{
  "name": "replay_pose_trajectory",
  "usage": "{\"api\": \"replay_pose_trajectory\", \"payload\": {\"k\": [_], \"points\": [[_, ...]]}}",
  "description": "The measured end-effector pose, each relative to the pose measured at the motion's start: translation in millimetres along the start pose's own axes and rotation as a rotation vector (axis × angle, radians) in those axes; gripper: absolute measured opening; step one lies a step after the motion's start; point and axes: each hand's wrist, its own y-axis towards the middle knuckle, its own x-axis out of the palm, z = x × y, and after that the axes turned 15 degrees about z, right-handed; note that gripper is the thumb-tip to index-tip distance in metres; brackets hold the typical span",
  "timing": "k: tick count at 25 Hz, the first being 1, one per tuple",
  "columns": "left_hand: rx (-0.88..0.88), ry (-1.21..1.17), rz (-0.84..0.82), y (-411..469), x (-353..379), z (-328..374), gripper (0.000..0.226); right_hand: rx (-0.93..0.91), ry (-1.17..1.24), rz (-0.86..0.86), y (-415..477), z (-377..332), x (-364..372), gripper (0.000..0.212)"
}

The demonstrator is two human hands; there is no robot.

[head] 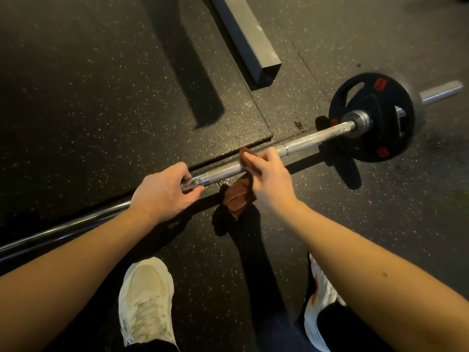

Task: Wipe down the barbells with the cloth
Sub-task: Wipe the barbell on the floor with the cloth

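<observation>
A chrome barbell (312,137) lies on the dark rubber floor, running from lower left to upper right. A black weight plate (373,118) with red marks sits on its right end. My left hand (162,191) grips the bar's smooth middle section. My right hand (269,174) pinches a brown-orange cloth (238,196) that is draped over the knurled part of the bar, just right of my left hand; the cloth's lower part hangs below the bar.
A grey metal beam (251,41) lies on the floor beyond the bar. A raised rubber mat edge (228,151) runs along the bar's far side. My two white shoes (146,301) stand close behind the bar.
</observation>
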Motion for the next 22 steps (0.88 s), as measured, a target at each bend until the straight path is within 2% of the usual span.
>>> {"api": "replay_pose_trajectory", "payload": {"k": [2,4,5,7,9,10,11,13,15,16,18,20,22], "points": [[0.005,-0.002,0.000,0.9,0.3,-1.3,0.029,0.173,-0.035,0.107,17.3,19.3,-16.4,0.043],[0.005,-0.003,0.000,2.0,1.3,-2.6,0.029,0.372,0.049,0.249,12.4,8.6,-4.8,0.039],[-0.002,-0.006,-0.004,2.8,1.4,-2.5,0.029,0.388,0.123,0.265,2.0,-8.5,10.7,0.038],[-0.020,-0.005,-0.011,3.1,2.1,-3.8,0.030,0.240,0.229,0.155,-28.6,-40.1,37.9,0.037],[-0.022,-0.001,-0.007,2.8,2.8,-5.9,0.031,0.057,0.215,0.096,-35.0,-35.2,36.1,0.035],[-0.019,-0.010,-0.008,2.8,2.6,-6.5,0.031,0.036,0.176,0.107,-25.0,-21.6,27.2,0.034],[-0.015,-0.022,-0.012,3.2,2.4,-6.0,0.031,0.063,0.127,0.130,-13.7,-6.6,16.2,0.034],[-0.011,-0.028,-0.010,4.1,2.6,-3.0,0.030,0.234,0.094,0.231,3.8,11.2,-2.9,0.031],[-0.001,-0.014,-0.004,4.7,2.7,-2.1,0.031,0.421,0.204,0.325,-1.5,1.6,8.7,0.027],[-0.005,-0.010,-0.004,4.5,2.8,-3.4,0.031,0.443,0.274,0.319,-9.9,-12.5,22.4,0.027],[-0.016,0.001,-0.005,2.5,3.0,-6.0,0.031,0.315,0.338,0.220,-34.3,-35.2,42.3,0.029],[-0.020,0.006,0.002,1.5,2.2,-8.6,0.030,0.169,0.311,0.181,-33.9,-25.8,39.0,0.028],[-0.018,-0.009,0.003,2.4,1.8,-7.2,0.030,0.207,0.236,0.243,-10.0,-0.5,21.9,0.025]]}}
